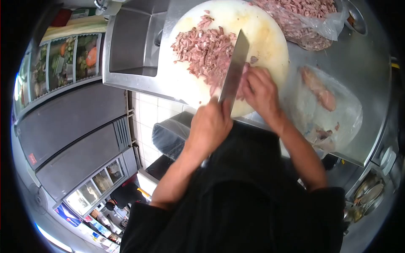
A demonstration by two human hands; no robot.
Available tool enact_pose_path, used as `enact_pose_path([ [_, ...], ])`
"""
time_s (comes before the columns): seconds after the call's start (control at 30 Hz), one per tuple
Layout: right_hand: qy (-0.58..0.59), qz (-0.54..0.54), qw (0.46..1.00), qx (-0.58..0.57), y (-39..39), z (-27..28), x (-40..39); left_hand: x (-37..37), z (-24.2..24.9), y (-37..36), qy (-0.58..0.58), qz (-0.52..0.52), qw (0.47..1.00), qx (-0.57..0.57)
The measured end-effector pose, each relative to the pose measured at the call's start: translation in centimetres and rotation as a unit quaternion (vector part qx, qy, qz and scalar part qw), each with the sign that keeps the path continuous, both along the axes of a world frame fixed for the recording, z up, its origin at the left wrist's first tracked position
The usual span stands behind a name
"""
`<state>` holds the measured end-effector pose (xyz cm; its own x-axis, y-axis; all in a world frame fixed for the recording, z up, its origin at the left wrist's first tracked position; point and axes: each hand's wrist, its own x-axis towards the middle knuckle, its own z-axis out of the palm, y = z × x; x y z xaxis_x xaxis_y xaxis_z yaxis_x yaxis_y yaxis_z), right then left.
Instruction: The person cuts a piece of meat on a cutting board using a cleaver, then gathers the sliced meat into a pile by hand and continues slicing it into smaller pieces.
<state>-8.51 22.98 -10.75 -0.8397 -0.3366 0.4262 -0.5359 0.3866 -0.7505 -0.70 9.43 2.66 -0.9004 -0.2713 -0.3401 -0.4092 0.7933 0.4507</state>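
Observation:
A round white cutting board (265, 33) carries a heap of chopped reddish meat (202, 48). My left hand (212, 124) is wrapped round the handle of a wide cleaver (236, 63), whose blade stands at the right side of the heap. Just right of the blade, my right hand (259, 90) has its fingers curled over a piece of meat (242, 86), mostly hidden by the fingers and the blade. A small dark scrap (253, 59) lies above my right fingers.
Chopped meat fills a clear bag (308, 25) at the upper right. Larger pieces (318, 88) lie on a plastic sheet (348, 109) on the steel counter (363, 55). A sink (130, 46) is at the left, a lined bin (171, 133) below. Another person (126, 195) appears at lower left.

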Motion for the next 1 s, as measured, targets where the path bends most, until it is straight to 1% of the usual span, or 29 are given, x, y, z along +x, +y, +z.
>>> enact_pose_path([
  [0.03, 0.002, 0.005, 1.000, -0.004, 0.0, -0.1, -0.1, 0.7, -0.1, 0.2, -0.017, 0.006, 1.000, 0.001],
  [0.13, -0.002, 0.010, 1.000, -0.002, 0.0, -0.1, -0.2, 1.0, -2.3, 0.8, 0.001, 0.005, 1.000, 0.000],
  [0.2, -0.003, 0.019, 1.000, 0.005, 0.0, -0.3, -0.4, -1.7, -5.1, 1.1, 0.105, -0.004, 0.994, 0.009],
  [0.27, -0.004, 0.021, 1.000, -0.010, 0.0, -0.2, -0.2, -6.3, -6.7, 0.8, 0.127, -0.002, 0.992, 0.005],
  [0.3, 0.001, 0.026, 1.000, -0.018, 0.0, -0.1, -0.3, -8.2, -6.7, 0.7, 0.097, 0.022, 0.995, 0.029],
  [0.4, 0.015, 0.008, 1.000, -0.001, -0.2, -0.2, -0.2, -9.6, -5.3, 0.2, 0.127, -0.015, 0.992, 0.007],
  [0.47, 0.007, -0.009, 1.000, 0.003, -0.1, 0.0, 0.1, -7.7, -2.7, 0.2, 0.124, -0.033, 0.992, 0.006],
  [0.53, 0.005, 0.001, 1.000, 0.001, 0.0, -0.4, 0.2, -4.9, 0.0, 0.3, 0.031, -0.036, 0.999, 0.028],
  [0.6, 0.023, -0.006, 1.000, -0.006, 0.0, -0.7, 0.1, -1.5, -0.6, 0.3, -0.003, 0.013, 1.000, 0.021],
  [0.7, 0.021, 0.001, 1.000, 0.004, 0.1, -0.7, 0.2, 1.0, -1.7, 1.2, 0.004, 0.037, 0.999, 0.010],
  [0.73, 0.021, 0.008, 1.000, 0.012, 0.1, -0.6, 0.0, 0.9, -2.9, 1.1, 0.009, 0.034, 0.999, 0.009],
  [0.83, 0.032, 0.005, 0.999, 0.020, -0.1, -0.9, 0.0, -2.3, -6.3, 0.9, 0.102, 0.004, 0.995, 0.000],
  [0.9, 0.003, 0.017, 1.000, 0.017, -0.3, -0.7, 0.0, -6.9, -6.8, 0.6, 0.084, 0.018, 0.996, 0.022],
  [0.97, -0.034, 0.032, 0.998, 0.029, -0.1, 0.0, -0.1, -9.0, -7.1, 0.3, 0.135, 0.016, 0.991, 0.019],
  [1.0, -0.020, 0.022, 0.999, 0.025, -0.1, 0.6, -0.4, -10.0, -6.8, 0.3, 0.164, 0.009, 0.986, 0.020],
])
